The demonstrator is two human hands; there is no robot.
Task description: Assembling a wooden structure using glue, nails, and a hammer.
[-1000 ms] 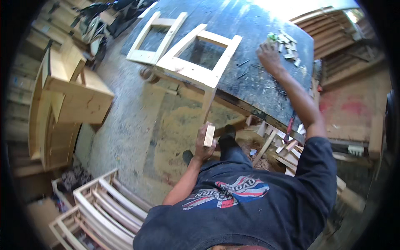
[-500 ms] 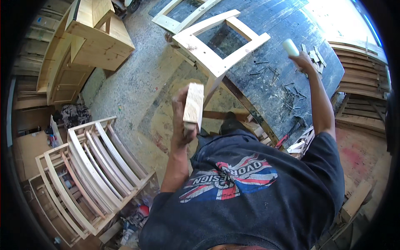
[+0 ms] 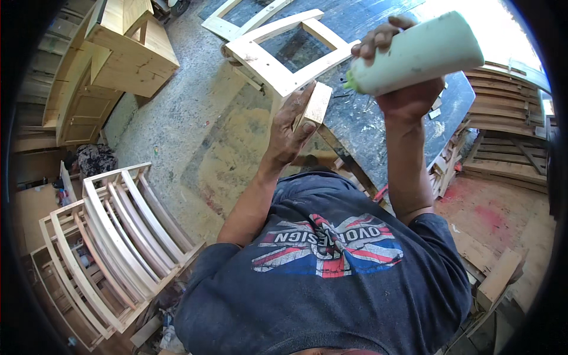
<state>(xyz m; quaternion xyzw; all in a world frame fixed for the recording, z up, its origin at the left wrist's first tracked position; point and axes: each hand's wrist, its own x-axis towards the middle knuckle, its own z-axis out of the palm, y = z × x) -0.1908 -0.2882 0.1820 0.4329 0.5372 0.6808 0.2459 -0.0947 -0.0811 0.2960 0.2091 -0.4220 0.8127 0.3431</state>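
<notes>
My left hand (image 3: 285, 135) grips a pale wooden piece (image 3: 318, 104), its end turned up toward me, thumb on the near side and fingers along the far side. Raised at the right, my right hand (image 3: 411, 102) is wrapped round a whitish squeeze bottle (image 3: 429, 52). The bottle lies tilted, its green nozzle (image 3: 351, 81) pointing left and slightly down, above and to the right of the wooden piece but apart from it. Just beyond my left hand stands a joined wooden frame (image 3: 269, 64) at the edge of a dark worktable (image 3: 370, 145).
A second wooden frame (image 3: 222, 26) lies farther back on the table. Slatted wooden frames (image 3: 127, 228) are piled at the lower left, and a wooden cabinet (image 3: 133, 62) stands at the far left. Stacked boards (image 3: 509, 97) are on the right.
My right hand has brought the bottle from over the table nearer to me and tipped it sideways. My left hand has moved up and right with the wooden piece.
</notes>
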